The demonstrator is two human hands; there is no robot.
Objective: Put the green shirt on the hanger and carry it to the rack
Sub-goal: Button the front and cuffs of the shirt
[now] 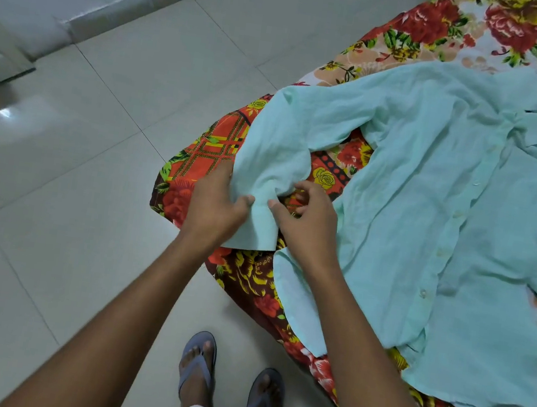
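Head view looks down on a pale mint-green, long-sleeved cotton shirt spread front-up on a red, orange and yellow floral bedsheet, its collar toward two o'clock and its hem toward five o'clock. One sleeve bends out toward nine o'clock, with its cuff hanging over the sheet's edge near the middle of the frame.

Both hands work at that cuff. The left hand has its thumb and fingers curled round the outer side of the cuff fabric, gripping it. The right hand, just beside it, pinches the inner side of the same cuff between thumb and bent fingers. The cloth bunches between the two hands.

I judge the step in hand to be straightening the sleeve before hanging. No hanger or rack shows, so the task looks to be at an early stage. To do this well, the hands should draw apart gently to pull the cuff flat, then lay the sleeve out straight from the shoulder so it will not twist once a hanger goes in. The placket looks buttoned down its length, though I cannot tell about the topmost button; the collar opening must be loose enough to take a hanger.

Grey flip-flops stand on cream floor tiles at six o'clock. No brand, label or writing can be read anywhere.
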